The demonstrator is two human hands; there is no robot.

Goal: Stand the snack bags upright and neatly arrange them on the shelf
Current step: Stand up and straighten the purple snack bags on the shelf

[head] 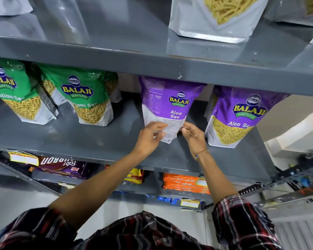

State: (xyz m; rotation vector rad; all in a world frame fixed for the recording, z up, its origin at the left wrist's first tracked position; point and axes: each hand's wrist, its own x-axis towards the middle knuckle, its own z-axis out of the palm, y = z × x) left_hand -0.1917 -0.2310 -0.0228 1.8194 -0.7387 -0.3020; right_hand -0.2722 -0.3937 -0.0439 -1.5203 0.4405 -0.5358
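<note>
2 hands meet at the foot of a purple Aloo Sev bag (pixel 167 107) standing on the grey middle shelf (pixel 90 139). The left hand (pixel 149 137) has its fingers (pixel 159 125) curled over the bag's lower left corner, thumb in front, pinching the white bottom edge. The right hand (pixel 193 135) touches the lower right corner with fingers bent close together; whether it truly grips the bag cannot be told. A beaded bracelet (pixel 201 153) circles the right wrist, and both arms come out of plaid sleeves (pixel 240 219).

This bag stands upright, turned slightly so that part of its printed back panel shows on the left. Just to its right stands a second purple Aloo Sev bag (pixel 242 114), upright and apart from the first. Well to the left, 2 green Ratlami Sev bags (pixel 87 98) stand at the front of the same shelf, with more green bags behind them. On the upper shelf a silver pouch (pixel 217 17) stands upright. The lower shelf holds flat packets (pixel 184 184) in orange, yellow and dark red.
</note>
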